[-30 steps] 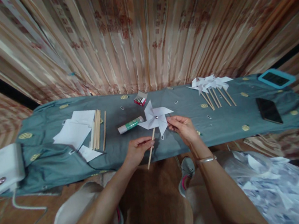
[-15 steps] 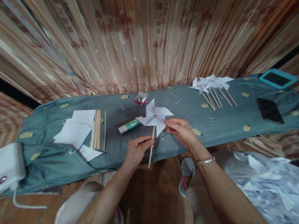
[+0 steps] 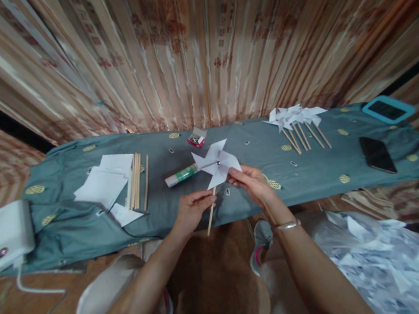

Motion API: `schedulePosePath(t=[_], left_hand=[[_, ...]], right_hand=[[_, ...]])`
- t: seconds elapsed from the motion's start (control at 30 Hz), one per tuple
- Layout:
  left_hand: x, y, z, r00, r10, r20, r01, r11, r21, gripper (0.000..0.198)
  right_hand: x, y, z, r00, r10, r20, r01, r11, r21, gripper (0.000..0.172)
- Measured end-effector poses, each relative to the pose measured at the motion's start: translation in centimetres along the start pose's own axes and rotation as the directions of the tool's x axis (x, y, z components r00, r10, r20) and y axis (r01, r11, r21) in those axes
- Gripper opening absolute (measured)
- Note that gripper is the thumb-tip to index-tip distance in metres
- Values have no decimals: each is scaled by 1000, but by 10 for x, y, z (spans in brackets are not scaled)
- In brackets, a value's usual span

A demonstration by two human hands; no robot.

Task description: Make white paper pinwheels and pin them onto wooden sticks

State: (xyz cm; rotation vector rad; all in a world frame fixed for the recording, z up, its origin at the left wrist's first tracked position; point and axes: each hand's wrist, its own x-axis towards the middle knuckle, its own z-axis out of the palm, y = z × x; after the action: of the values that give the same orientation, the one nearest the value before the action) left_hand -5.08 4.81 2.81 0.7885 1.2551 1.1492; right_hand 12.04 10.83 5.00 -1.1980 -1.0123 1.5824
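Observation:
A white paper pinwheel (image 3: 215,159) with a shiny pin at its centre is held over the front of the cloth-covered table. My left hand (image 3: 193,209) pinches its wooden stick (image 3: 211,216) a little below the paper blades. My right hand (image 3: 249,181) has thumb and fingers closed at the edge of the lower right blade. Just behind the pinwheel's left side lies a glue stick (image 3: 181,175) with a green label. A small red box (image 3: 196,138) of pins stands open beyond it.
Paper sheets (image 3: 101,186) and loose wooden sticks (image 3: 134,182) lie left. Several finished pinwheels (image 3: 297,116) are piled back right, near a black phone (image 3: 377,154) and a blue-framed device (image 3: 388,109). A white box with a cable (image 3: 7,235) sits far left; a bag of paper pieces (image 3: 393,261) is lower right.
The pinwheel's blades have turned about the pin, while the stick stays in my left hand. My right hand has shifted very slightly at the blade.

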Motion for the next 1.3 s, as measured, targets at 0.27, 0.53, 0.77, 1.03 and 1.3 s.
schedulePosePath(t=[0.27,0.53,0.77,1.03,1.3], left_hand=[[-1,-6,0,997,-23,77,19,999,46,30],[-1,-7,0,992,-2,125,-10,996,90,24],[-2,-2,2,994,-27,107,20,998,61,24],[-1,-3,1,995,-28,96,22,998,58,24],[1,-7,-1,997,-11,83,8,999,40,25]], right_hand=[[4,-7,-15,989,-79,-127,93,989,113,44],[3,-7,-12,990,-79,-120,92,991,101,37],[1,-6,-10,988,-124,-91,134,984,121,35],[1,-1,-11,986,-136,-99,148,982,120,30],[3,3,-10,980,-159,-123,172,980,101,31]])
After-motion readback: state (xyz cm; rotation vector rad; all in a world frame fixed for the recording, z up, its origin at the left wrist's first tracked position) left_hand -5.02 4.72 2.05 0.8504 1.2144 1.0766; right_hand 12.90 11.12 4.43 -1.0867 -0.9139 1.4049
